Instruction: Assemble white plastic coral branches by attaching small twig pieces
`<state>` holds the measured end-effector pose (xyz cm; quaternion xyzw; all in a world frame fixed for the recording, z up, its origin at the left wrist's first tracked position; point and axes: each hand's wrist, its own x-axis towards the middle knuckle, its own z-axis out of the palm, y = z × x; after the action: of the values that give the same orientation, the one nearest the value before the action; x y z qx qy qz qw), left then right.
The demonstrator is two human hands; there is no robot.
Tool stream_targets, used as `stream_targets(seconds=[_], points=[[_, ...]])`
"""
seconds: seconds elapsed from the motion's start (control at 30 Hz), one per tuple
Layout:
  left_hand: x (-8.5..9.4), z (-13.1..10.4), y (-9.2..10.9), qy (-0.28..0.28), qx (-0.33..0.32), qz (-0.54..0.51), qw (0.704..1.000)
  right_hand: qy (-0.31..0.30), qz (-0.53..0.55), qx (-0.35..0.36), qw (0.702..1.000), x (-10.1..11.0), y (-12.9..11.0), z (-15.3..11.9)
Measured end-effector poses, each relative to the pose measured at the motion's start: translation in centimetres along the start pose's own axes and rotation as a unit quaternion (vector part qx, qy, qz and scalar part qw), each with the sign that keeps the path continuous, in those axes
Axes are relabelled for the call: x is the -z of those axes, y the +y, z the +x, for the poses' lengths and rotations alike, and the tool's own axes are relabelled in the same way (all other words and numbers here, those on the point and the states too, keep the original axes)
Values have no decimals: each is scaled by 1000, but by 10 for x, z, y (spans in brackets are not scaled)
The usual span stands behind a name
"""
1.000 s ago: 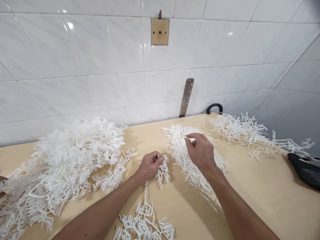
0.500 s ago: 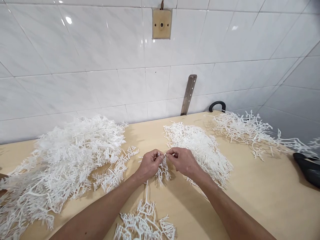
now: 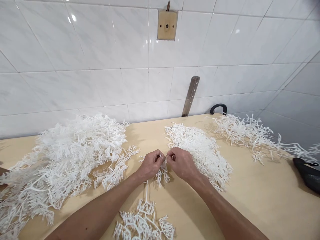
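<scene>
My left hand [image 3: 151, 163] is closed in a pinch on a small white branched plastic sprig [image 3: 162, 175], whose fringed tips hang down below the fingers. Close beside it, my right hand [image 3: 180, 162] is pinched too, its fingertips almost meeting the left ones; the bit between them is too small to make out. A bigger white branched piece [image 3: 147, 221] lies on the table below my wrists. Right of my right hand rests a dense heap of thin white pieces [image 3: 201, 151]. Left of my left hand spreads a large pile of white branched sprigs [image 3: 82, 150].
On the right lies a tangle of bare white stems [image 3: 250, 131]. A black curved handle [image 3: 218, 106] is at the table's back edge, and a black object [image 3: 306, 173] at the right edge. A metal strip [image 3: 191, 96] leans against the tiled wall [image 3: 105, 90].
The fringed bit that hung between my hands is now less visible there, and my right fingers have curled in more. The view has shifted slightly.
</scene>
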<state>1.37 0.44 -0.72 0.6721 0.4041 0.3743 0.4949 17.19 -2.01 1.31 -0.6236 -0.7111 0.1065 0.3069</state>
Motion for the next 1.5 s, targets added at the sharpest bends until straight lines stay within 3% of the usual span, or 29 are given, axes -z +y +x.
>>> stream_targets(seconds=[0.13, 0.3, 0.5, 0.63, 0.7, 0.77, 0.83, 0.93, 1.2, 1.5], points=[[1, 2, 0, 12, 8, 2, 1000, 47, -54, 33, 997, -10, -5, 3], [2, -1, -3, 18, 11, -33, 999, 16, 48, -126, 991, 3, 2, 12], [-4, -3, -6, 22, 17, -75, 997, 190, 6, -134, 973, 37, 38, 21], [-6, -1, -8, 27, 13, -85, 996, 282, -34, -98, 954, 47, 42, 19], [-7, -1, -10, 29, 12, -79, 996, 234, -9, -94, 968, 46, 32, 15], [-7, -1, -11, 37, 10, -72, 997, 98, 52, -94, 989, 41, 18, 11], [-7, -1, -11, 48, 9, -62, 997, -25, 88, -80, 993, 33, 5, 8], [-6, -1, -10, 65, 7, -40, 997, -107, 108, -96, 984, 21, -7, 4], [-7, 0, -8, 73, 2, -13, 997, -104, 120, -134, 978, 13, -5, 4], [-5, -5, -3, 56, -8, 6, 998, -77, 46, -82, 993, 12, -13, 0]])
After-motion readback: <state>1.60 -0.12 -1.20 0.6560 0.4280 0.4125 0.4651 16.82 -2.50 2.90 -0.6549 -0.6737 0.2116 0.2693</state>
